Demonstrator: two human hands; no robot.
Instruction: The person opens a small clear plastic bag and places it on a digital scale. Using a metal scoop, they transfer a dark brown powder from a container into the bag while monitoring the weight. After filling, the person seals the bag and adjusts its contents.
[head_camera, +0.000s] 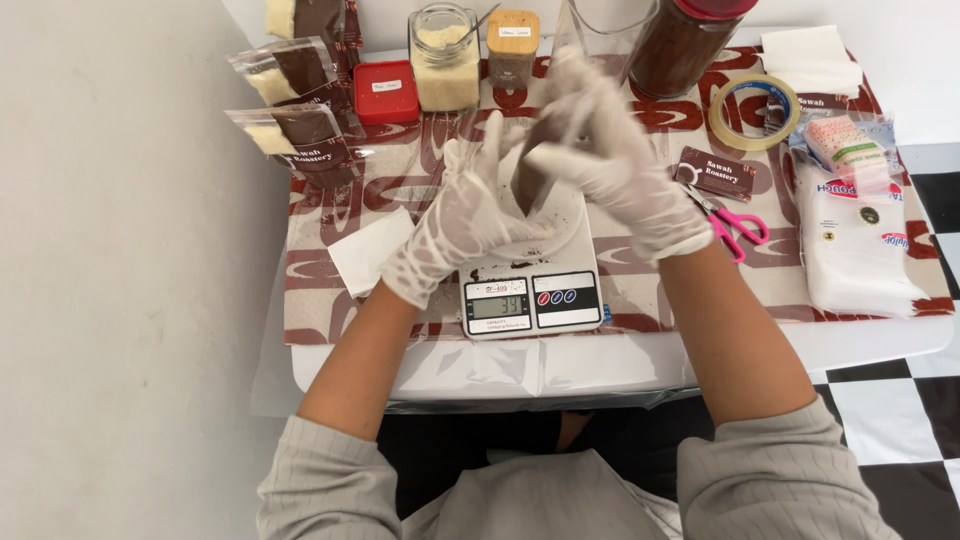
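Small clear plastic pouch with brown powder (533, 175): being held above white digital kitchen scale (532, 300), pinched between both gloved hands. Left hand (470, 215) gripping lower edge; right hand (610, 150) closing on top, blurred. Best handling, by judgement: keeping mouth upright, pinching evenly, staying over scale. Pouch half-filled, dark brown, glossy. Pink-handled scissors (735, 225) lying just right of right hand.

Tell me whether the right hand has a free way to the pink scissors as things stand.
Probably yes. The pink scissors lie uncovered on the patterned mat, just beside the right hand, with nothing between them. But both gloved hands, the left hand too, grip a small pouch, so it would first have to let go.
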